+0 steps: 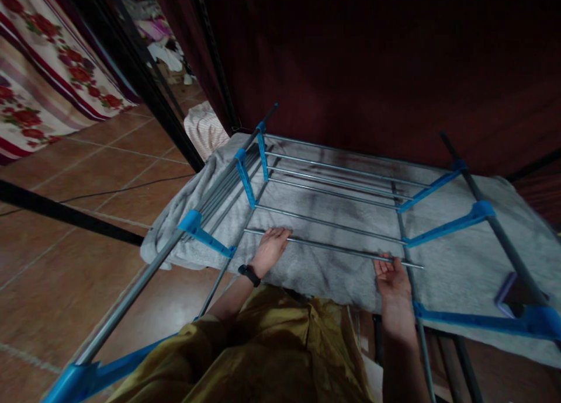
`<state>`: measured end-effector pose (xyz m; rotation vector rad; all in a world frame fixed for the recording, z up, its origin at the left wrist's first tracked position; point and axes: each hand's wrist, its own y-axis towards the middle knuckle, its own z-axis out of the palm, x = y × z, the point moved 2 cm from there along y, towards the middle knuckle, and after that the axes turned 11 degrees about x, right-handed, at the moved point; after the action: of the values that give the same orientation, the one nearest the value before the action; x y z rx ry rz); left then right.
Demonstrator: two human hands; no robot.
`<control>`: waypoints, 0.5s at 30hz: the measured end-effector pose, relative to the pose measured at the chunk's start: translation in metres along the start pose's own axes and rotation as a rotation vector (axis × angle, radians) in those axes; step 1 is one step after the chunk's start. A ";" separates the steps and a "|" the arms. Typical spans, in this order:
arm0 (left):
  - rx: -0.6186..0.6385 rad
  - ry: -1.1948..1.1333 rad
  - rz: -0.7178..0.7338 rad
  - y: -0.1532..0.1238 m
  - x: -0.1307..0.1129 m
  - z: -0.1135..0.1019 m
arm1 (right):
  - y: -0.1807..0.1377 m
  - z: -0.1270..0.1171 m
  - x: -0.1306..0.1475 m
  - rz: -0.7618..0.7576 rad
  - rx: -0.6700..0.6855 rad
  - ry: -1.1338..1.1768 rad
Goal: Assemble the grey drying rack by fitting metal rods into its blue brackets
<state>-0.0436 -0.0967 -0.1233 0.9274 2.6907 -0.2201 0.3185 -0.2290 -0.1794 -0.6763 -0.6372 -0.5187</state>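
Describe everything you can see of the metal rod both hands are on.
The rod is thin, straight, silvery and shiny like metal, with no blue fitting visible on either end. It lies crosswise above the grey blanket, slanting slightly down to the right in view. The left hand grips it near its left end; the right hand, palm up, holds it nearer the other, which extends past a grey tube.

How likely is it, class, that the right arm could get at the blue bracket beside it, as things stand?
Probably yes, though the right grip holds a rod and would likely have to let go first. One end of the bracket lies close beside the forearm, with nothing visible over that end.
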 end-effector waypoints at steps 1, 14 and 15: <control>0.003 -0.003 -0.002 0.000 0.000 -0.001 | 0.000 0.000 0.000 0.002 0.004 -0.011; 0.000 0.001 0.059 0.002 0.001 0.001 | -0.005 0.010 -0.021 0.010 0.149 -0.063; 0.000 0.004 0.059 0.002 0.001 0.001 | -0.006 0.010 -0.022 0.010 0.148 -0.058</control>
<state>-0.0424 -0.0946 -0.1249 1.0064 2.6621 -0.2060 0.2957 -0.2203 -0.1862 -0.5563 -0.7184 -0.4393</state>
